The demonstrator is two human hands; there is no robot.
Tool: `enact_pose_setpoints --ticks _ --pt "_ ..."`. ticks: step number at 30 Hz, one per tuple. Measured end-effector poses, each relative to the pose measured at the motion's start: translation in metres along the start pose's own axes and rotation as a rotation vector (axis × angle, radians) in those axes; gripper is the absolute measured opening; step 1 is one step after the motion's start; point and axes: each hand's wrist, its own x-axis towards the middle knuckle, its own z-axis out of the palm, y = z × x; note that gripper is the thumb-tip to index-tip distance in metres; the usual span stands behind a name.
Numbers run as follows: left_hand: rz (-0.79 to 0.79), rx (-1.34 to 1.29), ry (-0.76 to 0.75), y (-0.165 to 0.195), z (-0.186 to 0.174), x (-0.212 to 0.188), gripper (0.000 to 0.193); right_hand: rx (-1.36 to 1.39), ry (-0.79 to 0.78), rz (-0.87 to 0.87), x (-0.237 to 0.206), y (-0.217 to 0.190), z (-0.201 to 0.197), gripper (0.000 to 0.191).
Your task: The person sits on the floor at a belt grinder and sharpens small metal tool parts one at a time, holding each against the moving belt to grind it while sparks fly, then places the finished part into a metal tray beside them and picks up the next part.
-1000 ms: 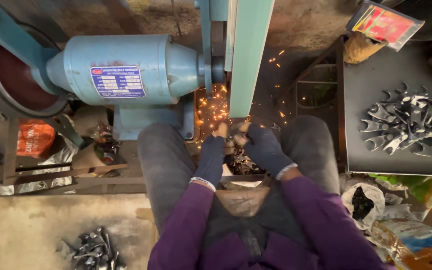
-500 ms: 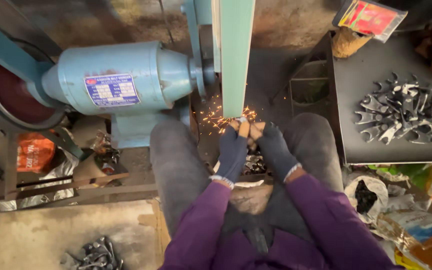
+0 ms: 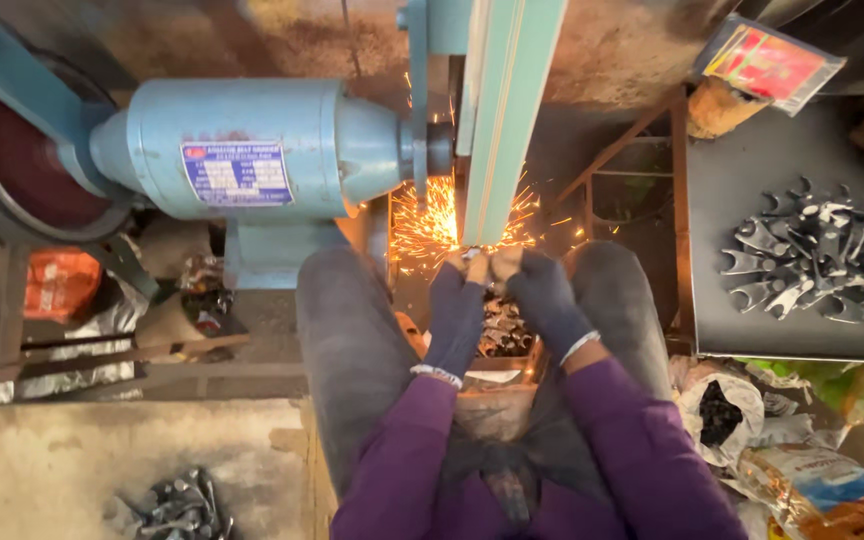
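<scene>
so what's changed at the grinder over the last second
Both gloved hands, left and right, pushed the small workpiece up and forward along the belt, and the sparks grew into a bigger, brighter spray. The grip on the piece stayed the same, and the motor and the pile of wrenches did not move.

Small metal piece (image 3: 474, 256) pinched between two gloved hands, pressed against the pale green sanding belt (image 3: 507, 110). Mostly hidden by fingertips (shape too small to tell). Bright orange sparks (image 3: 430, 222) spraying out to the left and right where metal meets belt. Belt long, flat, running straight up.
</scene>
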Motion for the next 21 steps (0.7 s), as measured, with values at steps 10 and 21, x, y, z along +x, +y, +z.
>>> enact_pose_setpoints --ticks 10,21 --pt "0.075 0.064 -0.014 -0.001 -0.002 0.002 0.021 0.058 0.21 0.06 -0.022 -0.012 0.008 0.023" --pt "0.218 0.276 0.114 0.05 -0.019 -0.006 0.029 -0.304 0.287 -0.27 -0.026 -0.018 0.069 0.018"
